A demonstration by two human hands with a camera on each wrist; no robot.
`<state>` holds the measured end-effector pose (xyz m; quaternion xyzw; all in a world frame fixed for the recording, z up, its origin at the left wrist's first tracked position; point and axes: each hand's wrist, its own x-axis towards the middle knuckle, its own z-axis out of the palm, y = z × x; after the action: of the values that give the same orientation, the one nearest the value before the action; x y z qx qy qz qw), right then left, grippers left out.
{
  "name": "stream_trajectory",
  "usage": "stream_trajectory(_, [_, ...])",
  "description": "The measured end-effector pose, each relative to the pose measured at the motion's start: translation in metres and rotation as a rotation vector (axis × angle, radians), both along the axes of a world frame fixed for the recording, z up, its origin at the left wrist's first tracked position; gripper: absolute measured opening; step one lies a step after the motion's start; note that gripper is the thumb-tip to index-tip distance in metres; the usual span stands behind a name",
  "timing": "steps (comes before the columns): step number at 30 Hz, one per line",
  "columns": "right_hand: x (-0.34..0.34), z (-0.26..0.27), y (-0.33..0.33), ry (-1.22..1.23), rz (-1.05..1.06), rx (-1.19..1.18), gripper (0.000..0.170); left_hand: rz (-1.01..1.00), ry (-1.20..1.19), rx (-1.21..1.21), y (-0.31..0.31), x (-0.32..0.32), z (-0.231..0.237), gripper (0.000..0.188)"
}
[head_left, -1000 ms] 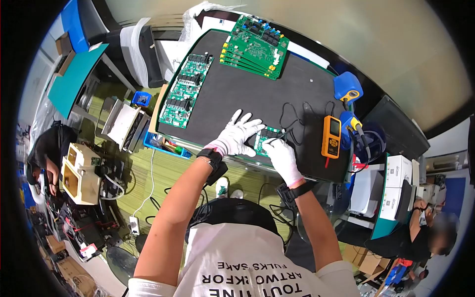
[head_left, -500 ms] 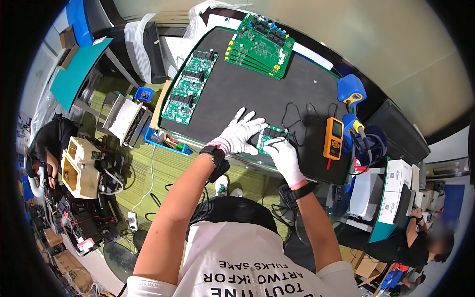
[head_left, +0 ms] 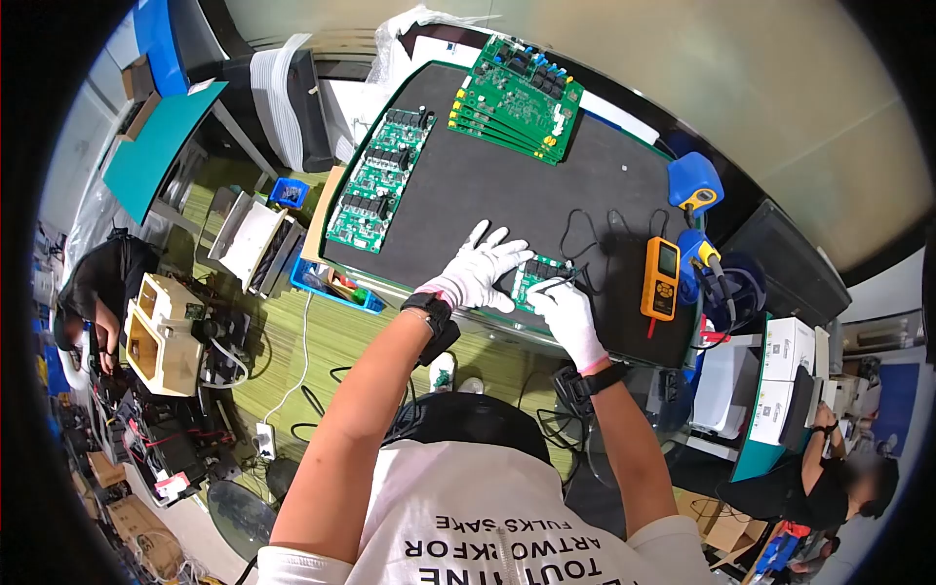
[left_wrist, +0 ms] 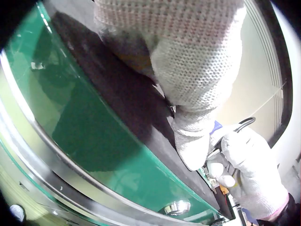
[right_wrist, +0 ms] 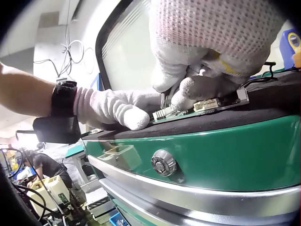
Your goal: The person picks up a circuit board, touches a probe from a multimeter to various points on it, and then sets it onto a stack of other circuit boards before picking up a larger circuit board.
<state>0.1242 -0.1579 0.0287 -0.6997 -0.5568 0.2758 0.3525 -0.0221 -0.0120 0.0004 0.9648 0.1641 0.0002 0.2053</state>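
The gloved left hand (head_left: pixel 478 271) lies with spread fingers on the dark mat, its thumb close to the left edge of a small green circuit board (head_left: pixel 529 277). At the board's lower right, the gloved right hand (head_left: pixel 565 314) pinches a slim tool whose details are mostly hidden by the fingers. From the right wrist view, the right fingers (right_wrist: pixel 175 89) hold metallic tips down at a pale connector (right_wrist: pixel 164 113) on the board's end. The left wrist view has the left thumb (left_wrist: pixel 193 149) beside the board and the right hand (left_wrist: pixel 256 167) just beyond it.
Several larger green boards (head_left: pixel 512 107) are stacked at the back of the mat, with more boards (head_left: pixel 375 180) in a column at left. An orange meter (head_left: pixel 661 278), black leads (head_left: pixel 575 216) and a blue tool station (head_left: pixel 694 182) stand at right. Other people are in the background.
The head view has shifted slightly, so the table appears a little lower and further right. Both hands stay around the small board, with little visible movement against it.
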Motion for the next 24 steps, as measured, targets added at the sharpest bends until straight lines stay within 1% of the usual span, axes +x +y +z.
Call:
stream_trajectory(1, [-0.002,0.005,0.0,0.105,-0.058,-0.1,0.014,0.0,0.0,0.001,0.0,0.0,0.001,0.095])
stream_trajectory(2, [-0.002,0.003,0.0,0.105,-0.058,-0.098,0.014,-0.003,-0.011,-0.001,0.0,0.0,0.0,0.095])
stream_trajectory(4, [0.002,-0.003,-0.001,-0.015,0.037,0.02,0.012,-0.008,-0.021,0.0,0.001,0.0,-0.001,0.095])
stream_trajectory(8, [0.002,-0.004,-0.003,-0.014,0.065,0.06,0.012,-0.01,-0.059,-0.012,0.001,-0.001,-0.004,0.095])
stream_trajectory(11, [0.003,-0.005,-0.002,-0.059,0.085,0.068,0.013,-0.005,-0.048,-0.012,0.0,-0.001,-0.001,0.095])
stream_trajectory(13, [0.003,-0.004,-0.002,-0.142,0.127,0.094,0.013,0.0,-0.03,-0.015,0.0,-0.001,0.002,0.094])
stream_trajectory(14, [0.002,-0.002,-0.002,-0.112,0.107,0.056,0.013,0.0,-0.033,-0.014,0.0,-0.001,0.001,0.094])
stream_trajectory(16, [0.002,-0.002,-0.001,-0.1,0.099,0.055,0.013,-0.009,-0.077,-0.012,0.001,-0.001,-0.006,0.096])
stream_trajectory(20, [0.002,0.001,-0.001,-0.064,0.085,0.038,0.014,-0.011,-0.081,-0.017,0.001,0.0,-0.006,0.096])
stream_trajectory(24, [0.002,-0.003,-0.001,-0.074,0.082,0.053,0.015,-0.011,-0.081,-0.008,0.001,0.0,-0.007,0.096])
